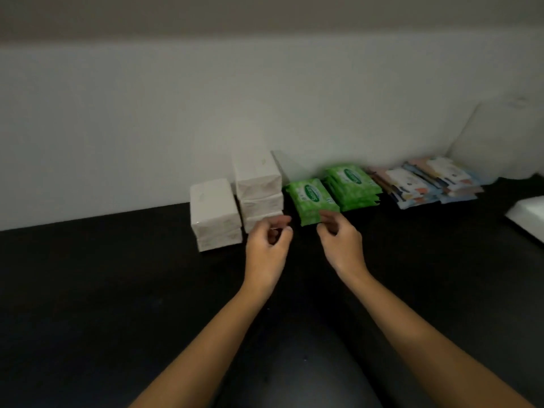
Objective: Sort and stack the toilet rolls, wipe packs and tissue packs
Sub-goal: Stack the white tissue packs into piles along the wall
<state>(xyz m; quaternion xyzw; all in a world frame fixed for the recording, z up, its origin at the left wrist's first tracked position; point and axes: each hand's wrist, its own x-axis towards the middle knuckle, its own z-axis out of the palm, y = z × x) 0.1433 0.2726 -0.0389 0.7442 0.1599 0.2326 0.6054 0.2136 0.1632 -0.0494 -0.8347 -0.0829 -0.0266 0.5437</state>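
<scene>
White tissue packs stand against the wall in two stacks: a low stack [214,214] on the left and a taller stack [258,184] beside it. Green wipe packs form a near stack [312,201] and a taller far stack [351,185]. Pastel-printed packs [426,181] lie in loose piles further right. My left hand [269,245] hovers in front of the tall white stack, fingers loosely curled, holding nothing. My right hand [338,240] hovers just in front of the near green stack, fingers loosely curled, also holding nothing.
Everything sits on a black tabletop [117,290] against a pale wall. A white flat object [527,216] lies at the right edge. A large pale bag or wrapped bundle [500,136] leans in the right corner.
</scene>
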